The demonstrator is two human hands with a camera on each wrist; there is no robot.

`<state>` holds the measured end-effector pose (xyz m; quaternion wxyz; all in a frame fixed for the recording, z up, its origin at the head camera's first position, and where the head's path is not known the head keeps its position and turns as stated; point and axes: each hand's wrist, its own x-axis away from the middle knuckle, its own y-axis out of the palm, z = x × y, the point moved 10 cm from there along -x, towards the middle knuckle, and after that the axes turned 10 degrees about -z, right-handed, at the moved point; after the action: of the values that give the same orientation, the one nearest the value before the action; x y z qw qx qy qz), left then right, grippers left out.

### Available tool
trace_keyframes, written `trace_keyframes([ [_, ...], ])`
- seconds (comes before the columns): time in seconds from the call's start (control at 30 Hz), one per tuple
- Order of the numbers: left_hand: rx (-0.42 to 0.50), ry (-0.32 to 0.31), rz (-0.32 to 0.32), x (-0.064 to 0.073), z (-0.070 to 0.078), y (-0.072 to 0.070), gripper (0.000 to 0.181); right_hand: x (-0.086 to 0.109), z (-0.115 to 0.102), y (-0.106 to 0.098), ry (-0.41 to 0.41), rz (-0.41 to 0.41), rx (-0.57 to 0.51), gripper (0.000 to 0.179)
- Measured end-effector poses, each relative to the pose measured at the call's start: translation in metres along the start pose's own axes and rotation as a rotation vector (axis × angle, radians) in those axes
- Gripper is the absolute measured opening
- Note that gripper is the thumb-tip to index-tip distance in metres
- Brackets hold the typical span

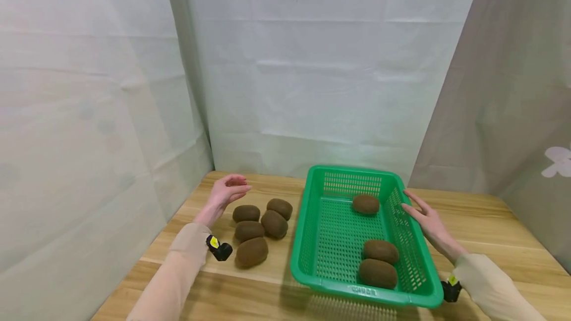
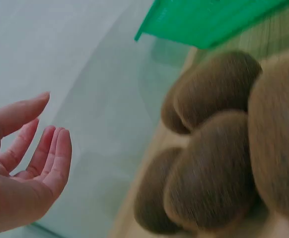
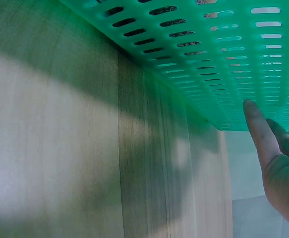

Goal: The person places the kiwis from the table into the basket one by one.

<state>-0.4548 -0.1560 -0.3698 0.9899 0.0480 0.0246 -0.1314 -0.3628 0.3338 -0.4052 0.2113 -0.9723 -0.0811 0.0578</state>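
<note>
My left hand (image 1: 228, 190) hovers at the far left, fingers loosely bent and holding nothing. In the left wrist view that hand (image 2: 33, 163) shows thumb and fingertips apart, beside the kiwis. Several brown, fuzzy kiwis (image 1: 250, 232) lie bunched on the table between this hand and a green plastic basket (image 1: 300, 241). Three more kiwis are inside the basket: one kiwi (image 1: 366, 204) towards the back and two kiwis (image 1: 378, 273) near the front right. My right hand (image 1: 426, 219) holds the basket's right rim. A finger (image 3: 258, 126) lies along the slotted outer wall in the right wrist view.
The wooden table (image 1: 241, 291) runs under everything. White sheeting (image 1: 312, 78) hangs behind it, with more sheeting (image 1: 89, 113) on the left and a greyish curtain (image 1: 499, 113) on the right. The basket takes up the table's middle right.
</note>
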Motion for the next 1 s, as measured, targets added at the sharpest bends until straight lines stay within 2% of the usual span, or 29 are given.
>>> trace_keyframes([
  [0.13, 0.018, -0.006, 0.010, 0.000, -0.009, -0.013, 0.041, 0.000, 0.000, -0.001, -0.004, 0.001, -0.008, 0.063],
  [0.2, -0.017, -0.006, 0.015, 0.001, -0.013, -0.019, 0.042, 0.000, 0.000, -0.001, -0.003, 0.002, -0.003, 0.063],
  [0.27, -0.082, 0.003, 0.017, 0.002, -0.016, -0.026, 0.044, -0.001, 0.000, -0.001, -0.003, 0.001, -0.001, 0.063],
  [0.33, -0.184, 0.014, 0.004, 0.003, -0.019, -0.032, 0.046, -0.001, 0.001, -0.001, 0.001, 0.002, -0.001, 0.063],
  [0.4, -0.286, 0.020, -0.021, 0.005, -0.025, -0.038, 0.048, -0.001, 0.001, 0.000, 0.003, 0.004, -0.006, 0.063],
  [0.47, -0.346, 0.009, -0.062, 0.007, -0.033, -0.041, 0.053, -0.002, 0.002, 0.000, 0.006, 0.008, -0.007, 0.063],
  [0.53, -0.369, 0.007, -0.104, 0.004, -0.046, -0.047, 0.056, -0.002, 0.001, 0.000, 0.001, 0.008, -0.017, 0.063],
  [0.67, -0.353, 0.000, -0.174, 0.005, -0.059, -0.049, 0.063, -0.002, 0.000, -0.001, -0.007, 0.006, -0.022, 0.063],
  [0.87, -0.370, -0.054, -0.191, 0.012, -0.066, -0.044, 0.067, -0.001, 0.002, 0.000, 0.001, 0.001, -0.003, 0.063],
  [1.0, -0.395, -0.067, -0.190, 0.012, -0.072, -0.043, 0.061, 0.000, 0.001, 0.000, -0.002, 0.000, 0.006, 0.063],
])
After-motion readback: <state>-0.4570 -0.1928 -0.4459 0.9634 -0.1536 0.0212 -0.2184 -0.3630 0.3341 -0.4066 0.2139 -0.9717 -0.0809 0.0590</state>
